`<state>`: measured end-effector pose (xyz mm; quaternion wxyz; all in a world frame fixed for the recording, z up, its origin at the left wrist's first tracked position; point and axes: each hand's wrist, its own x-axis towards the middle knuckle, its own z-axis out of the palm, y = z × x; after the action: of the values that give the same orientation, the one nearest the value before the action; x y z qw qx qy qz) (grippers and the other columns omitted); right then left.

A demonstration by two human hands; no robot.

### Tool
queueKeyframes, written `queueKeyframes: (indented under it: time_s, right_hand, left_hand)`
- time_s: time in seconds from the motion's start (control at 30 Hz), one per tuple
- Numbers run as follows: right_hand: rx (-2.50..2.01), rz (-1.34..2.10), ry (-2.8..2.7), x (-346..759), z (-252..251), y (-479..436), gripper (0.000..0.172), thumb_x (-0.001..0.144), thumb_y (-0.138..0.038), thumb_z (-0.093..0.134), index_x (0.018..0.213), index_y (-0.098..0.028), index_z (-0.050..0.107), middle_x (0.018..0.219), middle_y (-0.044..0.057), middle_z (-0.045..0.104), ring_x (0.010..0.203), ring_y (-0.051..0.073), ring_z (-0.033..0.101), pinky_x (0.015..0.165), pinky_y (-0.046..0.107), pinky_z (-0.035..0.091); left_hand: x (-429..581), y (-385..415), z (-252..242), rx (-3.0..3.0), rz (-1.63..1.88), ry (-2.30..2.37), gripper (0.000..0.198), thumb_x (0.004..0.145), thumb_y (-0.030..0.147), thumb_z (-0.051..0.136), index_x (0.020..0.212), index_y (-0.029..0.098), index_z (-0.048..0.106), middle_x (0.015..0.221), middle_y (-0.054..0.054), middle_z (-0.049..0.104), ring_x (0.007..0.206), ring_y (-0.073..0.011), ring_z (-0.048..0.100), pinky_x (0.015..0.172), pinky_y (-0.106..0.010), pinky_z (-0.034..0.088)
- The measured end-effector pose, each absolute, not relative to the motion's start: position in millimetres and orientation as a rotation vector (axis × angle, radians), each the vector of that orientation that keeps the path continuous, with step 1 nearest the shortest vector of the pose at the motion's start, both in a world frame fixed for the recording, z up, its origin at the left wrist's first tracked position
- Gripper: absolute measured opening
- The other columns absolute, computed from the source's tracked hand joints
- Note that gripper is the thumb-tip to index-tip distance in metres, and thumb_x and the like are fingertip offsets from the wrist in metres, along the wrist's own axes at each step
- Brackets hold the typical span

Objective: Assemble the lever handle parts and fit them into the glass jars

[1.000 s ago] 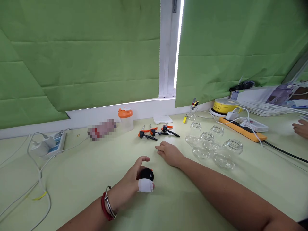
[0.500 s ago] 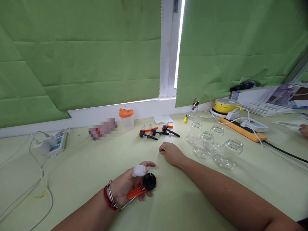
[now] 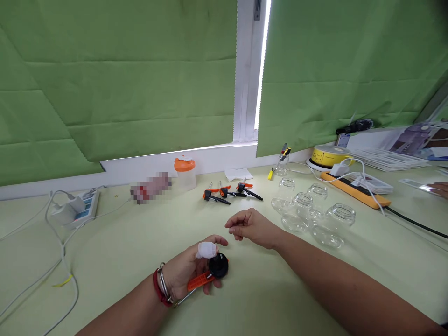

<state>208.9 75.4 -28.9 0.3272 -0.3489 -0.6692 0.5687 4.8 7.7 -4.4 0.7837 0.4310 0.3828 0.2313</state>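
Head view: far left of the black-and-orange tool (image 3: 218, 266), shows a white power strip (image 3: 91, 205) with plugs, then an orange-lidded cup (image 3: 185, 173), left of and well beyond it. Has the tool gripped in the left hand (image 3: 189, 267), round black end at the fingertips, orange handle (image 3: 199, 281) against the palm. Beyond it, lines up three similar tools (image 3: 224, 192). Just beyond and right of it, holds the right hand (image 3: 255, 228) apart, half-curled; cannot tell of anything pinched there. Farther right, clusters glass jars (image 3: 301, 200).
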Motion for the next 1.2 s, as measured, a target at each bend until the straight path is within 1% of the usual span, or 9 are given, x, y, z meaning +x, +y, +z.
queueKeyframes:
  time_s: [0.1, 0.17, 0.27, 0.37, 0.43, 0.53, 0.8, 1.0, 1.2]
  right_hand:
    - [-0.774, 1.706, -1.669, 207, -18, 63, 0.023, 0.068, -0.028, 0.070, 0.085, -0.012, 0.067, 0.062, 0.000, 0.060, 0.056, 0.011, 0.054, 0.059, 0.027, 0.045]
    - [-0.743, 1.764, -1.664, 204, -13, 55, 0.021, 0.067, -0.027, 0.072, 0.081, -0.012, 0.068, 0.063, 0.000, 0.061, 0.056, 0.010, 0.055, 0.058, 0.027, 0.045]
    - [-0.728, 1.749, -1.666, 199, -12, 48, 0.015, 0.066, -0.024, 0.072, 0.077, -0.014, 0.068, 0.067, 0.000, 0.061, 0.057, 0.009, 0.055, 0.059, 0.025, 0.045]
    - [-0.669, 1.669, -1.714, 195, -15, 45, 0.011, 0.065, -0.019, 0.073, 0.074, -0.015, 0.068, 0.073, 0.000, 0.062, 0.067, 0.011, 0.057, 0.066, 0.026, 0.046]
    - [-0.640, 1.634, -1.755, 193, -18, 44, 0.010, 0.064, -0.017, 0.073, 0.073, -0.016, 0.068, 0.076, 0.000, 0.062, 0.072, 0.012, 0.058, 0.070, 0.026, 0.047]
    - [-0.625, 1.628, -1.791, 191, -21, 44, 0.011, 0.064, -0.016, 0.074, 0.073, -0.016, 0.068, 0.077, -0.001, 0.062, 0.073, 0.013, 0.058, 0.070, 0.027, 0.047]
    - [-0.664, 1.702, -1.769, 190, -19, 43, 0.018, 0.059, -0.020, 0.078, 0.071, -0.014, 0.065, 0.073, 0.000, 0.063, 0.067, 0.013, 0.057, 0.065, 0.027, 0.047]
    - [-0.655, 1.790, -1.712, 189, -21, 44, 0.021, 0.059, -0.021, 0.077, 0.072, -0.013, 0.063, 0.074, 0.002, 0.063, 0.072, 0.015, 0.059, 0.070, 0.031, 0.047]
    - [-0.627, 1.785, -1.696, 188, -25, 42, 0.024, 0.058, -0.021, 0.079, 0.070, -0.014, 0.059, 0.075, 0.001, 0.061, 0.071, 0.014, 0.057, 0.069, 0.030, 0.047]
  left_hand:
    - [5, 9, -7, 0.932, 0.507, 0.826, 0.044, 0.071, 0.037, 0.049, 0.113, 0.022, 0.044, 0.075, -0.004, 0.058, 0.059, -0.0185, 0.063, 0.039, -0.019, 0.038]
    - [5, 9, -9, 0.931, 0.512, 0.829, 0.046, 0.071, 0.038, 0.050, 0.113, 0.021, 0.045, 0.075, -0.004, 0.058, 0.057, -0.0182, 0.062, 0.038, -0.020, 0.039]
    - [5, 9, -10, 0.930, 0.514, 0.842, 0.044, 0.071, 0.039, 0.052, 0.111, 0.021, 0.046, 0.077, -0.005, 0.059, 0.056, -0.0172, 0.061, 0.038, -0.019, 0.038]
    - [6, 9, -10, 0.951, 0.515, 0.848, 0.036, 0.071, 0.040, 0.053, 0.101, 0.021, 0.049, 0.076, -0.004, 0.057, 0.056, -0.0169, 0.061, 0.037, -0.018, 0.037]
    - [7, 9, -10, 0.976, 0.518, 0.839, 0.030, 0.071, 0.040, 0.053, 0.094, 0.020, 0.049, 0.075, -0.003, 0.056, 0.056, -0.0170, 0.061, 0.038, -0.018, 0.037]
    - [8, 9, -10, 1.001, 0.524, 0.827, 0.027, 0.071, 0.039, 0.052, 0.089, 0.020, 0.049, 0.074, -0.003, 0.054, 0.056, -0.0169, 0.061, 0.037, -0.018, 0.037]
    - [9, 7, -6, 1.015, 0.514, 0.828, 0.027, 0.071, 0.038, 0.052, 0.091, 0.020, 0.048, 0.076, -0.002, 0.053, 0.057, -0.0163, 0.060, 0.037, -0.017, 0.036]
    - [9, 9, -7, 1.017, 0.514, 0.832, 0.026, 0.071, 0.037, 0.051, 0.090, 0.020, 0.049, 0.074, -0.002, 0.053, 0.057, -0.0163, 0.060, 0.037, -0.018, 0.036]
    - [8, 9, -9, 1.002, 0.518, 0.807, 0.026, 0.071, 0.036, 0.052, 0.092, 0.020, 0.048, 0.077, -0.003, 0.054, 0.057, -0.0163, 0.061, 0.038, -0.018, 0.037]
